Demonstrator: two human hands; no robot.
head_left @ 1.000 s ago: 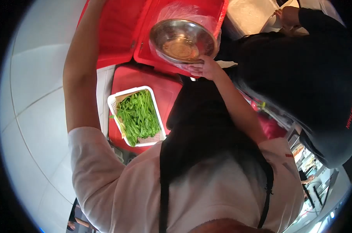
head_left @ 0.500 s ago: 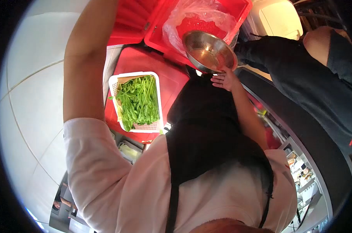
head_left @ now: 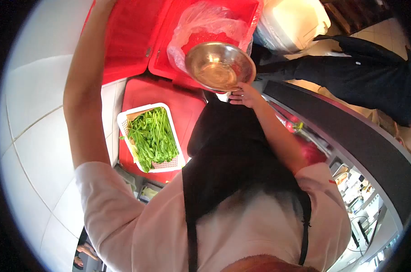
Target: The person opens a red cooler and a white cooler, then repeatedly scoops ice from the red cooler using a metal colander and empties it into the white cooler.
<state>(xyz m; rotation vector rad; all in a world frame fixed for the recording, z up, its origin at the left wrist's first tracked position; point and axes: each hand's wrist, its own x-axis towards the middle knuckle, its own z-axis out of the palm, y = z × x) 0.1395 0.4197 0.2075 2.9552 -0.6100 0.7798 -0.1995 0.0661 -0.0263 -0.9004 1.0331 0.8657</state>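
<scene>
My right hand point(head_left: 246, 95) grips the near rim of a shiny metal bowl point(head_left: 216, 67). Its thumb is at the rim and the other fingers show below it. The bowl is tilted, its inside facing me, over the edge of a red box point(head_left: 158, 61) lined with a clear plastic bag point(head_left: 187, 34). My left arm reaches up along the left side to the top edge, beside the box's raised red lid point(head_left: 124, 41); the left hand itself is cut off by the frame.
A white plastic basket point(head_left: 182, 159) of leafy greens point(head_left: 153, 138) sits on a red surface point(head_left: 189, 109). White tiled wall point(head_left: 37, 158) runs along the left. A pale bin point(head_left: 296, 22) and a person in dark clothing point(head_left: 350, 72) are at the upper right, beyond a dark counter edge point(head_left: 337, 122).
The view has shifted, so box, bowl and basket appear further left. The bowl faces me more openly, still in my right hand. At the right, the other person has moved further off.
</scene>
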